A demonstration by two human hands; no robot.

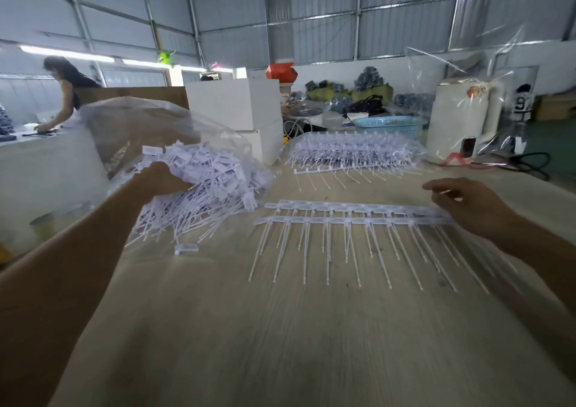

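Well, my left hand [166,178] is sunk in the loose heap of white plastic tag ties [202,194] spilling from the clear plastic bag [140,126]. Its fingers are buried, so I cannot tell its grip. My right hand [467,207], fingers loosely spread, is over the right end of two joined white tie strips [343,219] lying mid pale wooden worktop [280,344], which is bare nearer me. A "9" shows on the far black-and-white garment [522,104].

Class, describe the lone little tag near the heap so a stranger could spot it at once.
On the pale wooden table, find the tangled heap of white ties that the left hand reaches into. Just in front of the heap's near edge lies one small rectangular tag; unlike its neighbours, it sits alone on bare wood, clear of the tangle.
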